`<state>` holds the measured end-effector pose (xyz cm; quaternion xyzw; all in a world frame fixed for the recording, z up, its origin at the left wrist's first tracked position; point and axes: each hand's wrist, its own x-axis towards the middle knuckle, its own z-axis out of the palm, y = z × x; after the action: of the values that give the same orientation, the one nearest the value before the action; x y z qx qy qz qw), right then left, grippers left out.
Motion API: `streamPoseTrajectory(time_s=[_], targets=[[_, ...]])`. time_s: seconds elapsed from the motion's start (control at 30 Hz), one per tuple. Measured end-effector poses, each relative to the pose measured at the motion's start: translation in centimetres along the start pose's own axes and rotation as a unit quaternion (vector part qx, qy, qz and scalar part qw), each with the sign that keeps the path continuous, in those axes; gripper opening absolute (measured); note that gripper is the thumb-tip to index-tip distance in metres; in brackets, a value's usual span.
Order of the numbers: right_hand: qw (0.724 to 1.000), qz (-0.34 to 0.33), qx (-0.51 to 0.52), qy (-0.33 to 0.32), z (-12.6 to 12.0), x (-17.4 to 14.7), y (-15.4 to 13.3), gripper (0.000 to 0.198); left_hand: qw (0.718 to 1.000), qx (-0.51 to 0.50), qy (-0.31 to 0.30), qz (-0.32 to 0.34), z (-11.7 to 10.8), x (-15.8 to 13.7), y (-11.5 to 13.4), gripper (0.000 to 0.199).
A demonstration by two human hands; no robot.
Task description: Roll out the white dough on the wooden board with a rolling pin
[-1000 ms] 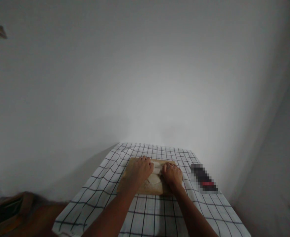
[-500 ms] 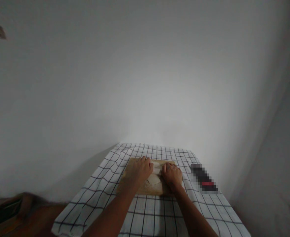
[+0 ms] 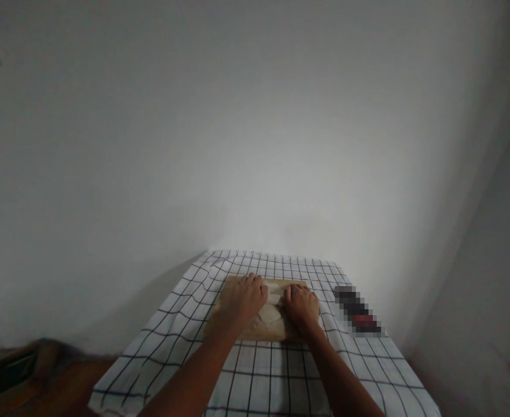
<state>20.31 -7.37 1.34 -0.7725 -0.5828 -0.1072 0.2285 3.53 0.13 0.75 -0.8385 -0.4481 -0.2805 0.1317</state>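
Both my hands rest over a wooden board (image 3: 218, 324) with their fingers curled down. My left hand (image 3: 252, 294) is closed at the left end of a pale rolling pin (image 3: 274, 299), and my right hand (image 3: 301, 302) is closed at its right end. Only the pin's middle shows between them. On the near side of the pin lies a flat, pale sheet of dough (image 3: 269, 314), and more of it shows just beyond the pin. What lies beneath my palms is hidden.
A white cloth with dark grid lines (image 3: 255, 376) covers the table. To the right of the board is a dark, pixelated object with a red patch (image 3: 359, 313). A brown piece of furniture (image 3: 42, 370) stands low at the left. White walls (image 3: 255, 145) rise behind.
The whole view has shifted very slightly. My hands keep nearly the same places on the board, still closed at the pin's ends.
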Motion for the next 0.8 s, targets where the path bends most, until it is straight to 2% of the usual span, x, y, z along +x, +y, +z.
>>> streamPoseTrajectory(time_s=[0.17,0.4,0.6,0.8], targets=[[1.000,-0.015,-0.007,-0.003,-0.03,-0.13,0.15,0.036,0.999,0.009,0.031,-0.013,0.61,0.11,0.01,0.020],[1.000,-0.013,-0.006,0.012,0.38,0.03,0.24,0.034,0.998,0.018,0.061,0.004,0.77,0.03,-0.14,0.019],[1.000,-0.013,-0.010,0.010,0.50,0.03,0.31,0.035,0.997,0.013,0.069,0.018,0.89,-0.06,-0.30,0.019],[1.000,-0.020,-0.009,0.012,0.45,0.04,0.36,0.034,0.997,0.011,0.073,0.000,0.93,-0.12,-0.14,0.020]])
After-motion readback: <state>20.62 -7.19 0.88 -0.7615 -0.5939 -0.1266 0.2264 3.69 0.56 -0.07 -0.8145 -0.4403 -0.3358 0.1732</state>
